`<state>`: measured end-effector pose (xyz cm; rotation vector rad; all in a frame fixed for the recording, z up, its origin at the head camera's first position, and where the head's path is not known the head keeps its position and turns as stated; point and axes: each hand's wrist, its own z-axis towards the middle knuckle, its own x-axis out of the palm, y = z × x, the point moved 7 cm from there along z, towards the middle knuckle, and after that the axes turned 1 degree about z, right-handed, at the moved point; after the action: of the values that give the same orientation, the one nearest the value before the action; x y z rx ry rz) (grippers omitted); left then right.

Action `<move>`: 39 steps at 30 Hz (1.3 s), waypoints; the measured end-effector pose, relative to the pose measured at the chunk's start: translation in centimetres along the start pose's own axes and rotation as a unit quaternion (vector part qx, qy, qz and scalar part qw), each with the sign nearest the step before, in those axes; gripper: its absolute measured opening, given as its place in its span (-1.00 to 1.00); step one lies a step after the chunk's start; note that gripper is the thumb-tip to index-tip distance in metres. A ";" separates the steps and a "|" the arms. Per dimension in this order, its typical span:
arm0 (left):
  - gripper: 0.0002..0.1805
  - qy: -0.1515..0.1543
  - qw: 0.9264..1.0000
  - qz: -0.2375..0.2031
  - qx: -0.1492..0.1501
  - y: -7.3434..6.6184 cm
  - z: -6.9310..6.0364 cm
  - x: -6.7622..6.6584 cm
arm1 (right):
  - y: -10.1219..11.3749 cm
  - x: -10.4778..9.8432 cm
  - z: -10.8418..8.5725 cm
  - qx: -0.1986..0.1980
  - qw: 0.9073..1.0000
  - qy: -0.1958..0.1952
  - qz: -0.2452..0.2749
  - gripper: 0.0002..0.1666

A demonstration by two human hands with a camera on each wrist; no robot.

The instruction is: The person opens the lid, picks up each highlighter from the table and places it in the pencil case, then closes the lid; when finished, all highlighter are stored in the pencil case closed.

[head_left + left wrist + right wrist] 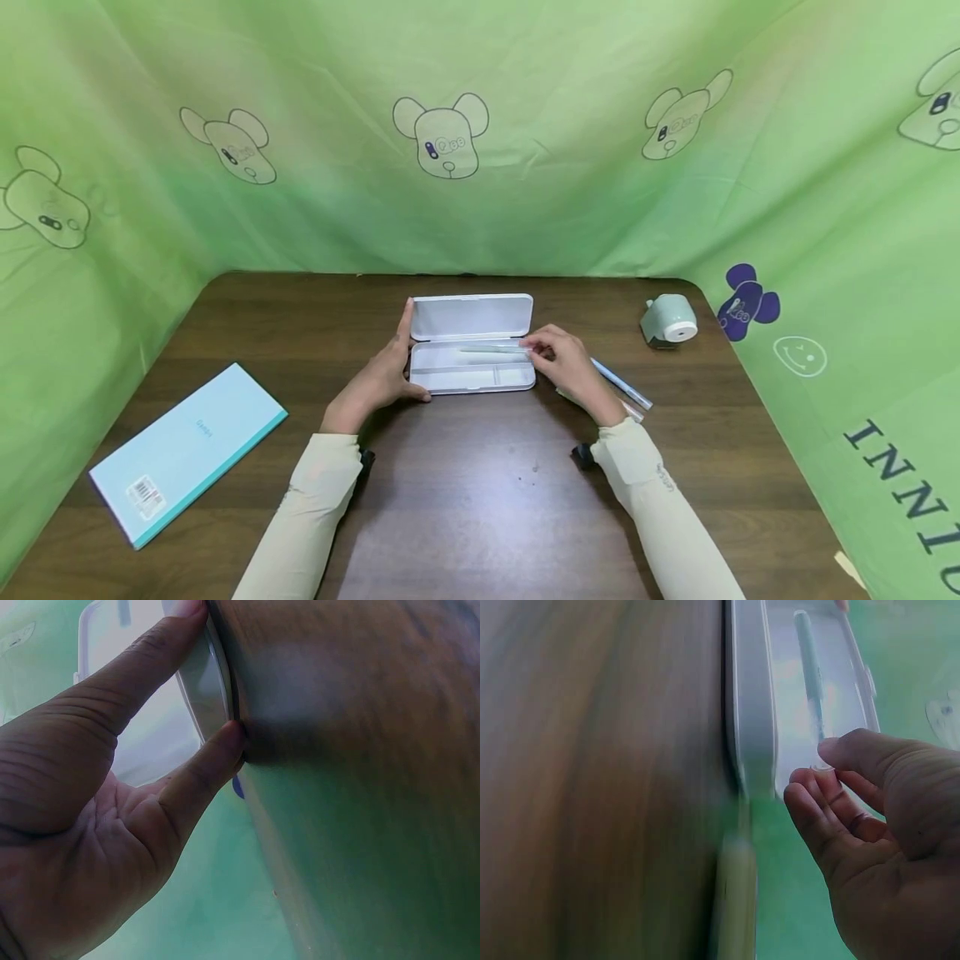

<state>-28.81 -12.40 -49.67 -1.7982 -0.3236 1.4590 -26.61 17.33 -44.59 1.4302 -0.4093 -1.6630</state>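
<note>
The case (442, 380) lies open at centre, lid (472, 317) toward 12 o'clock. The left hand (382, 375), thumb and finger spread wide, grips its 9 o'clock end; the right hand (564, 362) pinches a pen (487, 349) over it. The book (198, 442) at half past eight bears a barcode (146, 497) and blurred lettering. Pens (626, 387) at 3 lie partly behind the right wrist (602, 408); a sharpener (670, 318) sits past 2. Curtain (570, 208) letters read "INNI".

A white pencil case (450, 380) lies open just below the frame's middle, lid (472, 317) toward the top. A slim pale-green pen (487, 349) stretches sideways over it.
</note>
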 end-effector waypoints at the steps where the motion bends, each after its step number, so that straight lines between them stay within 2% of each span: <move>1: 0.86 -0.001 1.000 0.001 0.001 0.1 0.0 0.0 | 0.4 0.5 0.3 -0.002 1.000 0.006 0.003 -0.80; 5: 0.86 -0.003 1.000 -0.001 0.003 0.1 0.1 0.0 | 1.6 2.7 1.5 -0.014 0.999 0.031 0.014 -0.81; 9: 0.87 -0.001 1.000 -0.012 -0.003 1.4 0.7 0.6 | 2.4 4.3 2.3 -0.026 0.998 0.049 0.027 -0.80; 13: 0.91 -0.007 1.000 -0.016 -0.005 3.0 1.7 1.4 | 2.8 4.9 2.5 -0.033 0.998 0.051 0.029 -0.79; 17: 0.93 -0.015 1.000 -0.012 -0.004 3.5 2.1 1.4 | 2.8 5.1 2.6 -0.031 0.998 0.049 0.026 -0.80; 22: 0.91 -0.013 1.000 -0.013 -0.007 2.7 1.6 1.1 | 3.0 5.7 2.7 -0.036 0.996 0.082 0.007 -0.74; 23: 0.90 -0.013 1.000 -0.013 -0.007 2.4 1.3 0.9 | 3.1 5.9 2.7 -0.039 0.995 0.088 0.002 -0.71; 25: 0.86 -0.007 1.000 -0.011 0.001 0.7 0.5 0.4 | 3.3 6.0 2.7 -0.046 0.995 0.094 -0.005 -0.65; 28: 0.85 -0.009 1.000 -0.009 0.007 -0.1 0.0 0.2 | 3.5 5.6 2.5 -0.055 0.995 0.081 -0.003 -0.62; 30: 0.87 -0.008 1.000 -0.013 0.005 0.5 0.3 0.4 | 3.6 5.1 2.2 -0.058 0.996 0.066 -0.003 -0.63; 31: 0.90 -0.011 1.000 -0.015 -0.001 1.6 0.8 0.7 | 3.5 4.8 2.1 -0.055 0.997 0.059 -0.006 -0.64; 34: 0.92 -0.013 1.000 -0.019 -0.005 3.0 1.4 1.2 | 2.9 3.4 1.3 -0.046 0.998 0.037 -0.020 -0.68; 36: 0.91 -0.011 1.000 -0.016 -0.007 2.6 1.3 1.0 | 2.3 2.1 0.5 -0.039 0.999 0.019 -0.030 -0.68; 39: 0.87 -0.006 1.000 -0.012 -0.007 0.7 0.3 0.2 | 1.3 -0.1 -1.0 -0.024 0.999 -0.006 -0.047 -0.68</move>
<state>-29.21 -12.57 -50.29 -1.7918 -0.3607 1.4552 -25.16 17.01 -43.91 1.4226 -0.3101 -1.7466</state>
